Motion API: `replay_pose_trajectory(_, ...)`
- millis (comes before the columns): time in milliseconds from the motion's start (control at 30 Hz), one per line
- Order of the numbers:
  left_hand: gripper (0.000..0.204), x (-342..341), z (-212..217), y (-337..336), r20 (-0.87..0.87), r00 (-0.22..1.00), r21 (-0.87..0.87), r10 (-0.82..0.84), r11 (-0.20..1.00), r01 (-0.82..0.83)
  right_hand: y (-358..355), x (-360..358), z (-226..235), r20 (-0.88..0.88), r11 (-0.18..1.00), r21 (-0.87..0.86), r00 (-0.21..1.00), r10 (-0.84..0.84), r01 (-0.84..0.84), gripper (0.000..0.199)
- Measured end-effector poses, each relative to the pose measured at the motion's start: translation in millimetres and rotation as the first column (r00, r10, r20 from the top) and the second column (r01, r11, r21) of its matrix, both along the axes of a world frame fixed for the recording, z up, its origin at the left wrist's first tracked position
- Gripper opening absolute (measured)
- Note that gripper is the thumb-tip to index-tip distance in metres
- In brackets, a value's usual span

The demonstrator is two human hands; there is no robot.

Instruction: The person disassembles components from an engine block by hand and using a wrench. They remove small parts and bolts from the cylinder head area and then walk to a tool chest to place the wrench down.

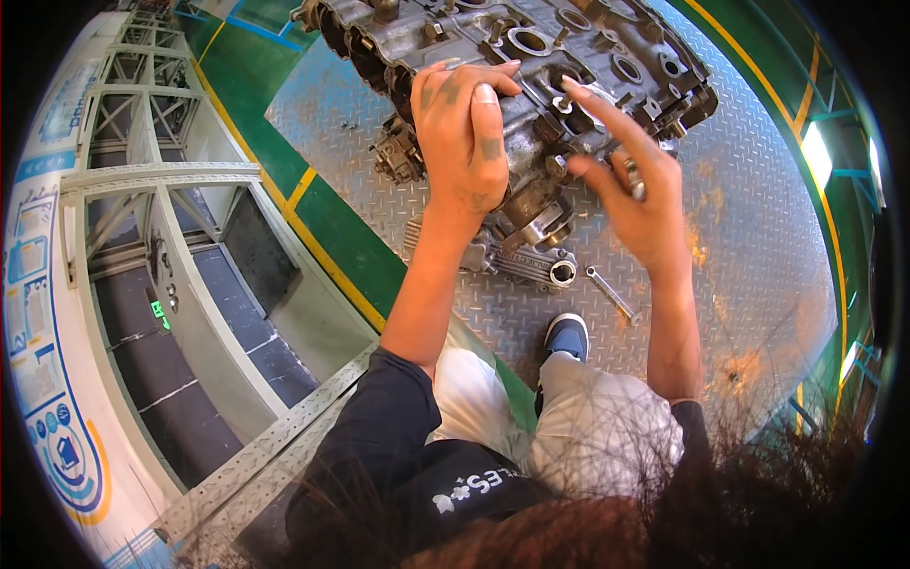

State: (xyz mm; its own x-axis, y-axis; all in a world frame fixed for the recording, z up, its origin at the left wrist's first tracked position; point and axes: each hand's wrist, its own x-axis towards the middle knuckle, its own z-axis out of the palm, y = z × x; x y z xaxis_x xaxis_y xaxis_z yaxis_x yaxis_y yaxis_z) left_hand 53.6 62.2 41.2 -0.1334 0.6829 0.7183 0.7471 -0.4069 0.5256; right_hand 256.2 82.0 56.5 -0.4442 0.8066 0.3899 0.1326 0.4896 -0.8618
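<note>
A grey, oily engine block (588, 71) with round ports, studs and bolts lies in front of me. My left hand (462, 142) rests on its near left part, fingers bent over the metal and thumb pointing up; its palm side is hidden. Beside it, my right hand (630, 185) hovers at the near side of the engine, index finger stretched toward a stud and thumb close to a bolt head (556, 165). The index finger and thumb are apart, with nothing visible between them. A ring is on one bent finger. Whether the thumb touches the bolt, I cannot tell.
The engine sits over a diamond-plate metal surface (758, 275). Nearer me lie a ribbed metal cover (531, 266) and a wrench (611, 294). My shoe (567, 337) stands just below them. Along the left runs a pale metal frame (218, 313), with green floor and yellow lines beyond.
</note>
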Motion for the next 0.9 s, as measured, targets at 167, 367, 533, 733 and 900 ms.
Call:
replay_pose_trajectory(167, 0.034, -4.0, -1.0, -0.1, -0.010, 1.000, 0.031, -0.012, 0.999, 0.012, 2.1, 5.4, 19.3, 0.249, 0.981, 0.188, 0.969, -0.004, -0.044, 0.070)
replay_pose_trajectory(367, 0.035, -0.5, -1.9, 1.7, 0.002, 1.000, 0.012, -0.008, 1.000, 0.008, 4.5, 4.8, 16.8, 0.235, 0.968, 0.252, 0.970, -0.058, -0.003, 0.067)
replay_pose_trajectory(533, 0.035, -1.5, 0.7, -0.5, 0.010, 1.000, 0.007, -0.003, 1.000, 0.002, 2.4, 15.4, 3.2, -0.182, 0.990, -0.118, 0.979, -0.096, 0.075, 0.069)
replay_pose_trajectory(733, 0.030, -0.9, -0.1, 2.2, 0.022, 1.000, 0.034, -0.017, 0.999, 0.016, 9.2, 5.8, 10.4, 0.101, 0.952, 0.288, 0.986, -0.135, 0.101, 0.072)
replay_pose_trajectory(900, 0.030, -2.5, -2.2, 0.9, 0.028, 1.000, 0.039, -0.011, 0.999, 0.010, 6.3, 9.3, 20.4, 0.185, 0.983, 0.179, 0.981, -0.066, 0.032, 0.082)
